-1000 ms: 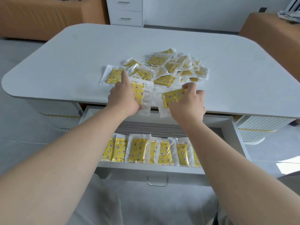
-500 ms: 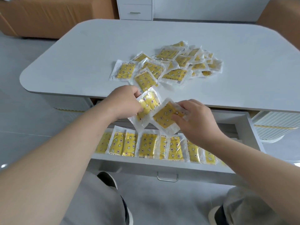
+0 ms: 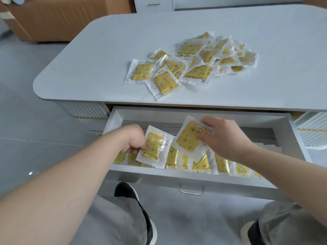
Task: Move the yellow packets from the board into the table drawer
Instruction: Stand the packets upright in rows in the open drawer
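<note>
You carry the one camera on your head: it looks forward and steeply down, close over the open drawer (image 3: 159, 116), with the bench (image 3: 106, 68) beyond it and the floor (image 3: 194, 218) nearer you.

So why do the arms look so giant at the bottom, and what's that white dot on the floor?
Head view: the wide lens sits close, so the left arm balloons toward the bottom edge; the dot on the floor is probably a light mirrored in glossy tile; the packets on the table glint, and shadows are faint, so the light looks soft.
</note>
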The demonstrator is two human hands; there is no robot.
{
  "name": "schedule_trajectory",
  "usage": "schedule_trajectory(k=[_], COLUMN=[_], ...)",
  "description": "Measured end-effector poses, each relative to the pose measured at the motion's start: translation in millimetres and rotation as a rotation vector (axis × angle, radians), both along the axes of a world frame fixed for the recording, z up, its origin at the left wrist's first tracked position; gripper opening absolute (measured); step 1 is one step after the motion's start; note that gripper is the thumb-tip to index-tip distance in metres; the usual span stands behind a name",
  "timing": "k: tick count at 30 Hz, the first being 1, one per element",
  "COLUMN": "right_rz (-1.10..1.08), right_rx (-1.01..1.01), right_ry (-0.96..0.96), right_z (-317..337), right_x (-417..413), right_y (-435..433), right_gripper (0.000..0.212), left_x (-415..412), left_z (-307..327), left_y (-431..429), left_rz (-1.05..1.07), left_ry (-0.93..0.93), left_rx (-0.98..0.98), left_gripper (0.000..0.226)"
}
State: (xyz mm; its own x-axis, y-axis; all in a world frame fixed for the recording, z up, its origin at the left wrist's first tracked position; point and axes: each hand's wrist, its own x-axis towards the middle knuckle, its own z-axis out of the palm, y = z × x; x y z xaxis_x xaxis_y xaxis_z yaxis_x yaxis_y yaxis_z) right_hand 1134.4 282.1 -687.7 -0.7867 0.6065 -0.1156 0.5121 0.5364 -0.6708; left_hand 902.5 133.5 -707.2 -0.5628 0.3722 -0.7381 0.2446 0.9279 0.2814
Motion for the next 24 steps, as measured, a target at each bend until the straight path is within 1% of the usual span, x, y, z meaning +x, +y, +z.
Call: schedule_trajectory(k=[3,5,7,10,13,15,17,19,21,22,24], right_rz=[-0.009,-0.024,-0.039,-0.053,-0.057,-0.065,-0.075,-0.079,-0.068,-0.057,-0.043], right_rx=[-0.011,-0.022,-0.029,-0.055,-0.072,-0.082,-0.086,-0.108,-0.159,-0.185,-0.222], right_ry=[0.001,0.01,0.016,0.023,0.023,0.022,0.023,0.018,0.032,0.049,0.091], right_z=[-2,-1,-1,0,-1,-2,0,3,7,8,8], right_x=[0,-1,-2,-5,-8,-10,-12,-15,-18,-20,-23], right_y=[1,1,1,0,-3,-5,-7,-10,-14,-16,-20], right_gripper=[0.008,0.008,0.007,0.007,0.006,0.008,0.012,0.018,0.019,0.018,0.015], left_x=[2,5,11,18,19,20,21,21,26,30,35], left_z=[-9,-11,-11,-9,-3,4,14,27,42,47,51], left_y=[3,3,4,4,2,2,5,8,8,7,6], left_rz=[-0.12,-0.275,-0.383,-0.445,-0.507,-0.534,-0.52,-0.466,-0.401,-0.373,-0.328], left_ry=[0.05,0.144,0.247,0.34,0.462,0.494,0.438,0.306,0.154,0.093,0.015], left_rx=[-0.021,-0.113,-0.205,-0.263,-0.246,-0.231,-0.15,0.049,0.28,0.365,0.461], left_gripper=[0.029,0.035,0.035,0.037,0.043,0.046,0.048,0.051,0.053,0.051,0.038])
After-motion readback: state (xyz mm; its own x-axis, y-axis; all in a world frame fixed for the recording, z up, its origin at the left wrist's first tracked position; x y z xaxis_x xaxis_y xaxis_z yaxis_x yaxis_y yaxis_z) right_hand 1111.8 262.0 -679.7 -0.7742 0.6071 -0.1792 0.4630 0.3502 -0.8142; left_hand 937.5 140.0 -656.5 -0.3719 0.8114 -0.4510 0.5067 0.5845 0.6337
